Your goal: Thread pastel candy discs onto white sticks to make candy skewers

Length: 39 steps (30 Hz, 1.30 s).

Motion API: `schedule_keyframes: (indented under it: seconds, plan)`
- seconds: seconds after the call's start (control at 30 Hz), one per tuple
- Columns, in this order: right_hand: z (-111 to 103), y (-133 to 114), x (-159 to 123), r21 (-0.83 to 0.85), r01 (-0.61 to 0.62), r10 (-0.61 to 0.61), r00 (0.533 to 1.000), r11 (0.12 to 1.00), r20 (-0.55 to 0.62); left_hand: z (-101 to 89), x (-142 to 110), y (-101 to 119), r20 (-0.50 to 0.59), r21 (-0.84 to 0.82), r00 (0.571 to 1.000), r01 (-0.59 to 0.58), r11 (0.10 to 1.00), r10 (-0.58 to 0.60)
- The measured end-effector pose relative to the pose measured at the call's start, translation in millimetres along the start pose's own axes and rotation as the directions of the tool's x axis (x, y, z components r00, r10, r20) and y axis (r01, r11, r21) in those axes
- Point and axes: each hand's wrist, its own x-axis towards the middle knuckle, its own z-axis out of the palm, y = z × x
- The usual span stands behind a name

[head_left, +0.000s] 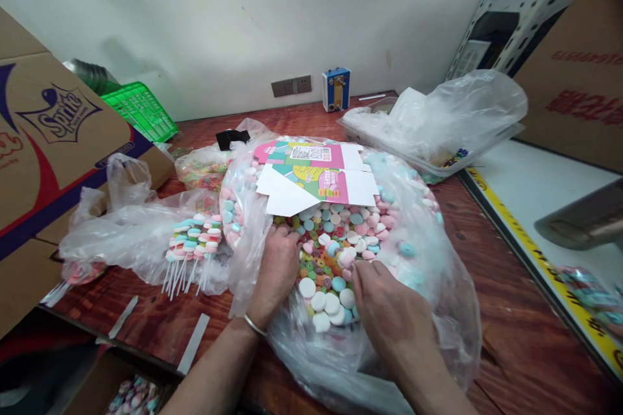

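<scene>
Candies [132, 395] lie in an open cardboard box low at the left, below the edge of the reddish wooden table [516, 318]. The right hand [392, 301] has its fingers curled together beside pink-and-white pieces; I cannot tell whether it pinches one. The left hand [278, 260], a bangle [255, 325] at its wrist, reaches bent fingers into the heap's left side; its grip is hidden. Between them lie white candy discs [331, 303] and colourful gummy rings [325, 280], within a clear plastic bag [460, 324] spread on the table. Left of this, candy skewers [195, 237] rest on crumpled plastic. Just beyond the hands, a flattened printed carton [311, 175] lies across the pastel candies. Farther back stand a green plastic basket [141, 110] and, near the wall socket [291, 85], a blue device [335, 89].
</scene>
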Motion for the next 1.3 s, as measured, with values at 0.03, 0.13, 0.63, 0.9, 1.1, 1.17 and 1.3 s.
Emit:
schedule_keyframes:
  seconds: [0.03,0.13,0.63,0.9,1.1,1.17,1.3]
  plan:
    - [-3,-4,4,-0.019,0.007,-0.007,0.999,1.000,0.031,0.5,0,1,-0.009,-0.003,1.000,0.003,1.000,-0.003]
    - [-9,-16,16,-0.048,0.027,-0.022,0.994,0.998,0.103,0.7,-2,5,-0.035,0.002,0.999,0.024,1.000,-0.024]
    - [0,-29,26,0.068,-0.019,0.013,0.997,0.998,0.080,4.3,-3,-3,-0.070,-0.398,0.979,0.149,0.905,-0.192]
    - [20,0,-9,0.539,0.119,0.014,0.972,0.834,-0.236,1.9,3,1,0.287,-0.897,0.899,0.373,0.236,-0.331]
    - [7,3,-15,0.463,0.113,-0.007,0.974,0.879,-0.224,-3.8,-2,14,0.330,-0.898,0.906,0.388,0.207,-0.266]
    - [7,3,-17,0.464,0.099,0.009,0.975,0.880,-0.224,-4.6,-6,21,0.279,-0.900,0.923,0.348,0.263,-0.263]
    - [16,-3,-25,0.576,0.083,0.050,0.976,0.813,-0.211,-3.9,-13,35,0.155,-0.935,0.938,0.241,0.261,-0.311]
